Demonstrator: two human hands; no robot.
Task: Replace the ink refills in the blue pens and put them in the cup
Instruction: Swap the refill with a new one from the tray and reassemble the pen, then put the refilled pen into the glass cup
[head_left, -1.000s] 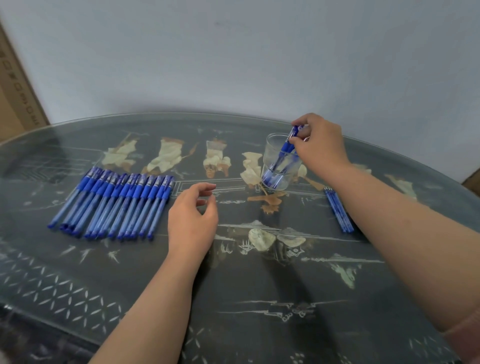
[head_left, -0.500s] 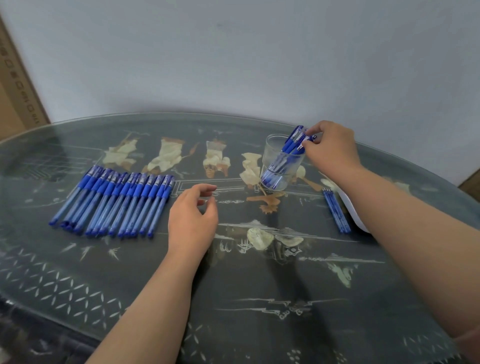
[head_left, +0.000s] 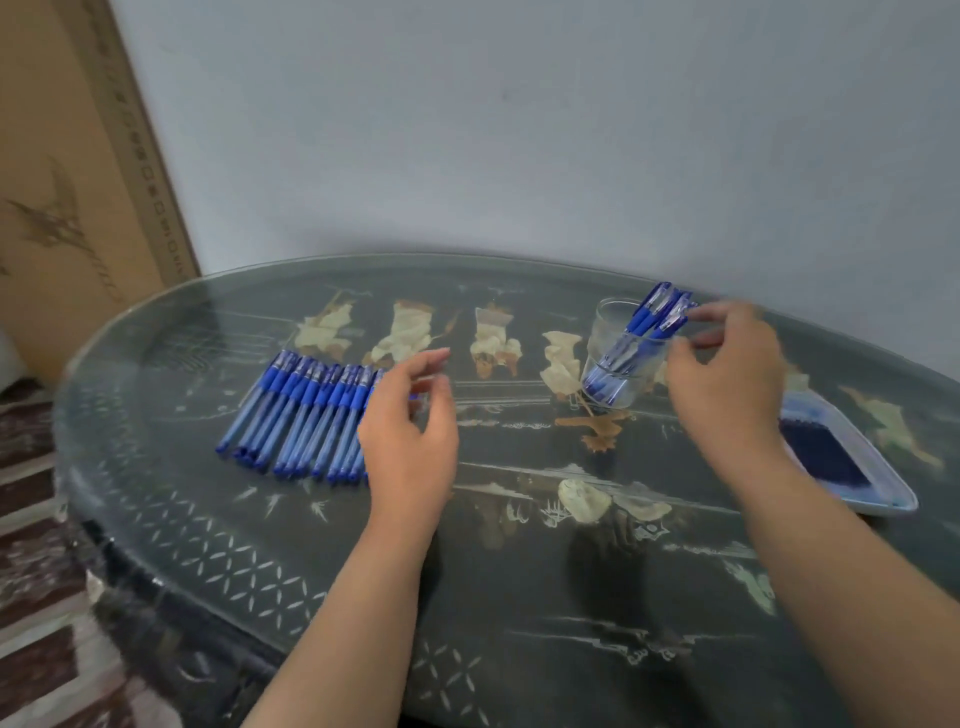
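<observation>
Since the last frame the right hand (head_left: 727, 384) has drawn back from the cup (head_left: 605, 332), and the left hand (head_left: 410, 431) has shifted over the right end of the row (head_left: 306, 410). From my seat the right hand reads as released: its fingers are loosely spread just beside the caps and carry nothing, though motion blur softens it. The finished pens (head_left: 649, 317) lean in the cup, caps up against its right rim, tips down at its base. The cup stands near the far edge of the table (head_left: 519, 571), right of centre, I judge so that the right hand can drop pens in without crossing over. The row lies on the left half, packed side by side with caps toward the far edge, which keeps each pen easy to take from the end. The left hand hovers there half curled and grasps nothing that I can make out. I judge it is lining up the next pen. A tray (head_left: 883, 483) at the right edge holds something dark blue, too blurred to name.
</observation>
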